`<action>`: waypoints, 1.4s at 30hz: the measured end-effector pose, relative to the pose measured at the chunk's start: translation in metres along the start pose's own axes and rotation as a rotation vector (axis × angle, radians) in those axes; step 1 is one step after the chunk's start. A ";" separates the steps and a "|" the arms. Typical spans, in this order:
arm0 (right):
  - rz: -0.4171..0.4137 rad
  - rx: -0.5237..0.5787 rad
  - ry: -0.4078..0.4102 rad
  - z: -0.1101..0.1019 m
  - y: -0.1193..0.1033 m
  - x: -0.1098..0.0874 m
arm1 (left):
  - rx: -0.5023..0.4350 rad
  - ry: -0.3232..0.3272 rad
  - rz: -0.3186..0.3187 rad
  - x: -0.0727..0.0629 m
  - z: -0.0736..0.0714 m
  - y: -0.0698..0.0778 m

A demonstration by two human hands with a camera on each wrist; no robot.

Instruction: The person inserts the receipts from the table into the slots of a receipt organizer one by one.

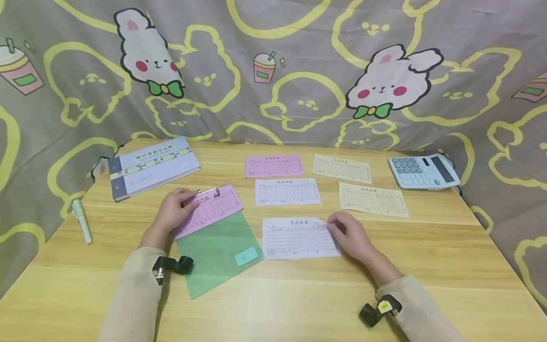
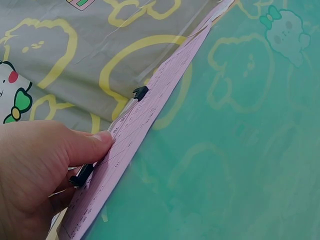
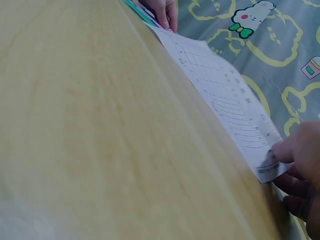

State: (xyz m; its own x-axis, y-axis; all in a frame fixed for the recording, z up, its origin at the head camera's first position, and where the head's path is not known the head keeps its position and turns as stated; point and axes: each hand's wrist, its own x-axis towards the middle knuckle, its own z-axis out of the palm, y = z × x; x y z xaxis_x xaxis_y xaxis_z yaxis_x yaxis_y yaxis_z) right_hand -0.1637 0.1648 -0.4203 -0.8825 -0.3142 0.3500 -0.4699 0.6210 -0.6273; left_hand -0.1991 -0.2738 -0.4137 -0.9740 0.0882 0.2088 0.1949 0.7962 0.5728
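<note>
My left hand (image 1: 176, 209) grips the clip edge of a green clipboard (image 1: 213, 251), thumb on top, in the left wrist view. Under its metal clip (image 1: 208, 193) lies a pink printed form (image 2: 131, 131), across the board's upper part. A small blue-green label (image 1: 246, 257) is at the board's lower right. With thumb and fingers, my right hand (image 1: 352, 235) pinches the right edge of a white printed form (image 1: 299, 237) just right of the clipboard. That sheet bends slightly in the right wrist view (image 3: 220, 102), where my left hand shows far off at the top.
Behind lie a loose pink form (image 1: 273, 166), another white form (image 1: 287, 192) and two pale yellow forms (image 1: 342, 168). A light blue calculator (image 1: 424, 172) is at back right, a blue account book (image 1: 154, 166) at back left. A pale green pen (image 1: 82, 221) lies left. A patterned curtain encloses the table.
</note>
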 end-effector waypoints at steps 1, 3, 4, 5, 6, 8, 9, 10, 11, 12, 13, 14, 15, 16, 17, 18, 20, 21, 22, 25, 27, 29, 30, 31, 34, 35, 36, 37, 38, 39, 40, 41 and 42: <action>0.009 0.007 0.000 0.000 0.000 0.000 | 0.001 0.000 0.000 0.000 0.000 0.000; 0.022 0.012 -0.006 -0.001 0.000 0.001 | -0.001 0.001 -0.005 0.000 -0.001 0.001; 0.028 0.010 -0.011 -0.001 0.000 0.001 | -0.001 0.000 -0.008 0.000 -0.001 0.001; 0.036 0.005 -0.018 -0.002 0.000 0.001 | 0.000 -0.001 -0.011 -0.001 -0.001 0.001; 0.046 -0.002 -0.025 -0.002 0.000 0.001 | 0.000 -0.002 -0.015 -0.001 -0.001 0.002; 0.065 -0.016 -0.038 -0.003 0.000 0.001 | 0.002 -0.005 -0.020 -0.001 -0.001 0.002; 0.076 -0.021 -0.044 -0.003 0.001 0.001 | 0.003 -0.007 -0.022 -0.001 -0.001 0.002; 0.084 -0.030 -0.051 -0.003 0.001 0.001 | 0.005 -0.008 -0.022 -0.001 -0.001 0.002; 0.094 -0.033 -0.057 -0.004 0.001 0.000 | 0.006 -0.009 -0.020 -0.001 -0.001 0.002; 0.102 -0.034 -0.063 -0.004 0.001 0.000 | 0.007 -0.008 -0.017 -0.001 -0.001 0.002; 0.107 -0.030 -0.066 -0.004 0.001 0.000 | 0.007 -0.008 -0.013 -0.001 -0.001 0.002; 0.114 -0.027 -0.070 -0.004 0.001 0.000 | 0.005 -0.006 -0.009 0.000 -0.001 0.002; 0.124 -0.023 -0.072 -0.004 0.001 0.000 | 0.005 -0.005 -0.005 0.000 -0.001 0.002; 0.137 -0.011 -0.071 -0.004 0.001 0.001 | 0.005 -0.003 0.000 0.000 -0.001 0.002; 0.159 0.004 -0.072 -0.004 0.001 0.002 | 0.005 -0.002 0.001 0.000 -0.001 0.002; 0.187 0.022 -0.075 -0.004 0.000 0.002 | 0.005 -0.001 0.002 0.000 -0.001 0.002; 0.254 0.056 -0.084 -0.005 -0.001 0.004 | 0.005 -0.001 0.000 0.000 -0.001 0.002; 0.290 0.074 -0.087 -0.005 -0.002 0.005 | 0.006 0.000 -0.001 0.000 -0.002 0.002; 0.327 0.090 -0.092 -0.006 -0.002 0.006 | 0.005 0.000 -0.003 0.000 -0.002 0.002; 0.390 0.116 -0.104 -0.007 -0.004 0.007 | 0.003 -0.001 -0.006 0.000 -0.002 0.002; 0.402 0.139 -0.096 -0.007 -0.004 0.007 | 0.000 -0.004 -0.007 0.000 -0.001 0.003; 0.401 0.164 -0.084 -0.007 -0.003 0.006 | -0.002 -0.009 -0.004 0.000 -0.001 0.003; 0.398 0.173 -0.078 -0.007 -0.003 0.005 | -0.004 -0.010 -0.005 0.000 0.000 0.003; 0.395 0.179 -0.068 -0.007 -0.003 0.005 | -0.005 -0.012 -0.004 0.000 0.000 0.003; 0.375 0.159 -0.052 -0.007 -0.003 0.006 | -0.005 -0.009 -0.002 -0.001 0.000 0.003; 0.369 0.151 -0.045 -0.008 -0.003 0.006 | -0.005 -0.006 -0.004 -0.001 0.000 0.003; 0.366 0.145 -0.040 -0.008 -0.003 0.006 | -0.005 -0.004 -0.005 -0.001 0.000 0.003; 0.360 0.142 -0.037 -0.008 -0.003 0.006 | -0.004 -0.003 -0.004 -0.001 0.000 0.002; 0.356 0.143 -0.036 -0.008 -0.003 0.007 | -0.003 -0.001 -0.004 -0.001 0.000 0.002; 0.354 0.149 -0.032 -0.008 -0.003 0.007 | -0.004 0.000 -0.004 -0.001 0.000 0.001; 0.349 0.150 -0.028 -0.008 -0.003 0.007 | -0.003 0.001 -0.003 -0.001 0.000 0.001; 0.348 0.146 -0.018 -0.008 -0.002 0.007 | -0.003 0.002 -0.002 -0.001 0.000 0.001; 0.341 0.138 -0.011 -0.007 -0.001 0.007 | -0.001 0.001 -0.002 0.000 0.000 0.001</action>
State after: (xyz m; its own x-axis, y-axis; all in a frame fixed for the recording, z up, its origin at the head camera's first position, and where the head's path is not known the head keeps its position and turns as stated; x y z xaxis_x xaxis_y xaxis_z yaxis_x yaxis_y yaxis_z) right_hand -0.1694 0.1667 -0.4120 -0.9886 -0.1140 0.0981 -0.1468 0.5885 -0.7951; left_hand -0.1985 -0.2732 -0.4132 -0.9741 0.0860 0.2090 0.1933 0.7958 0.5739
